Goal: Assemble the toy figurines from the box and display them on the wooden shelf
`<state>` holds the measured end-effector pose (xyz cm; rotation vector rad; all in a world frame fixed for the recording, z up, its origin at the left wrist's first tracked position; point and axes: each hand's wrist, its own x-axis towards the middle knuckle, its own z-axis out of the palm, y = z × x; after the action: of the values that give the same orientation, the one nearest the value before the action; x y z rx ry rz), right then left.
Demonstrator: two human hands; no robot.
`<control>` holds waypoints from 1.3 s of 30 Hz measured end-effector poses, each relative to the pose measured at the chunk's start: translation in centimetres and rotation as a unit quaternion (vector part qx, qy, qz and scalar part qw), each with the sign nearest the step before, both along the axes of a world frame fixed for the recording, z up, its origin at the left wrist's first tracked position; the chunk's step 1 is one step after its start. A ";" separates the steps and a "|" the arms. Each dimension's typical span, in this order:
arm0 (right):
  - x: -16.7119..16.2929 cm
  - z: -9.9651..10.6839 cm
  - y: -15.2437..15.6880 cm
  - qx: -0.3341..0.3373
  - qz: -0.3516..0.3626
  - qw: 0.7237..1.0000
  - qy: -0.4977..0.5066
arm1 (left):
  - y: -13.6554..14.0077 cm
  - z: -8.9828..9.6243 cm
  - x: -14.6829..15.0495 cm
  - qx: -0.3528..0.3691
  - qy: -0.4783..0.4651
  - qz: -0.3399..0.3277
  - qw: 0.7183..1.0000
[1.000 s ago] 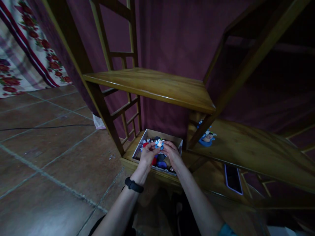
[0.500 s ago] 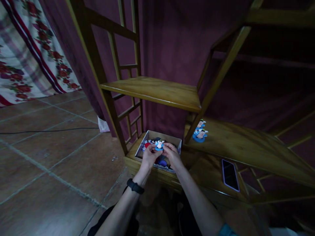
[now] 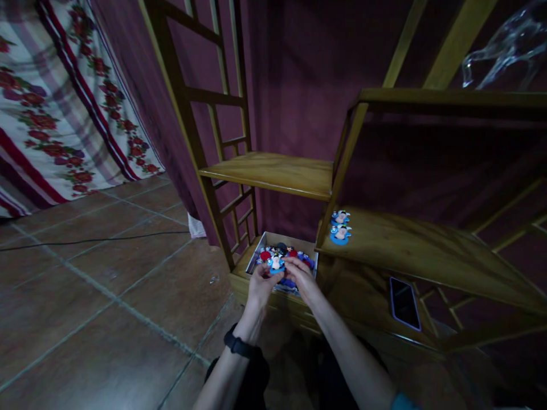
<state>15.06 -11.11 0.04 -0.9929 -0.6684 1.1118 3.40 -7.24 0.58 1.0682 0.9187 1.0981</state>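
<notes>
A small blue-and-white figurine (image 3: 276, 263) on a blue base is held up between both hands, over the near part of a cardboard box (image 3: 313, 251). My left hand (image 3: 258, 285) grips it from the left, fingers closed at its base. From the right, my right hand (image 3: 299, 275) pinches its side. Several other small figurines (image 3: 292, 252) in red, black, blue and purple lie jumbled in the box. Two similar blue-and-white figurines stand on the shelf to the right, the front figurine (image 3: 340, 234) close to the rear figurine (image 3: 341, 217).
Above the box is a wooden shelf board (image 3: 273, 171). A longer shelf (image 3: 410, 250) runs off to the right, with a phone (image 3: 405, 303) on the lower level. A clear glass-like ornament (image 3: 504, 48) stands on the upper right shelf. A black cable (image 3: 106, 239) crosses the tiled floor.
The view has swung, bringing the upper right ornament into sight. Both hands still hold the figurine, slightly lower in the picture, and more of the box's contents shows.
</notes>
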 end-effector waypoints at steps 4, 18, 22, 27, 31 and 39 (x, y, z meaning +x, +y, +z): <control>-0.6 0.5 -2.2 0.009 -0.007 1.000 0.004 | -1.8 0.8 -1.1 -0.035 -0.029 -0.025 0.999; -0.2 5.2 -9.3 0.028 -0.073 0.986 -0.145 | -8.9 6.8 -0.7 0.054 0.025 -0.057 0.997; 0.1 6.9 -10.7 0.037 -0.083 0.986 -0.139 | -10.4 8.6 0.0 0.074 0.007 -0.058 0.996; -0.2 8.3 -11.8 0.034 -0.098 0.986 -0.133 | -11.4 9.6 0.1 0.057 -0.008 -0.061 0.997; -0.4 8.9 -12.4 0.039 -0.090 0.986 -0.132 | -12.0 9.8 -0.2 0.004 -0.055 -0.078 0.995; 0.4 10.3 -14.1 0.052 -0.081 0.987 -0.132 | -12.7 10.8 -0.2 -0.179 -0.211 -0.169 0.946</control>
<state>15.44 -25.20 10.32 -1.0935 -0.8350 0.8028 3.24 -19.91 11.42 0.6239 0.5349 0.7892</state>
